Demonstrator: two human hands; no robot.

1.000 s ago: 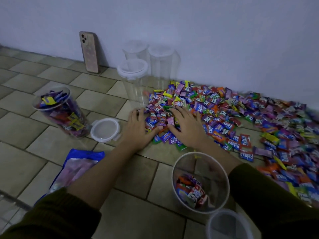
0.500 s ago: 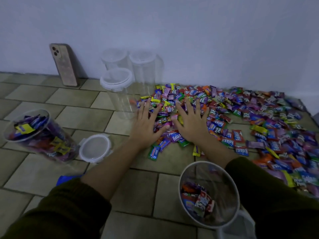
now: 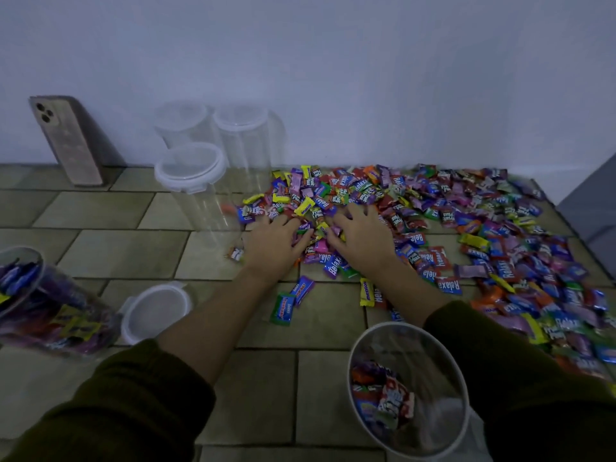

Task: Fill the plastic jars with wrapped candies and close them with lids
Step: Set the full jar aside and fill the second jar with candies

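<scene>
Full jar (image 3: 50,315) on your left has no lid on, the lid (image 3: 156,311) lies just beside it. Three empty lidded jars (image 3: 191,168) wait by the wall. Your left hand (image 3: 276,246) and right hand (image 3: 361,238) both curl round a clump of candies (image 3: 483,221) in the pile, and the open jar (image 3: 396,324) near you is barely started

The fingertips of the left hand (image 3: 273,248) and the right hand (image 3: 363,241) are buried in the candy pile (image 3: 500,228), so their grip is unclear. The left edge cuts the filled jar (image 3: 50,315).
</scene>
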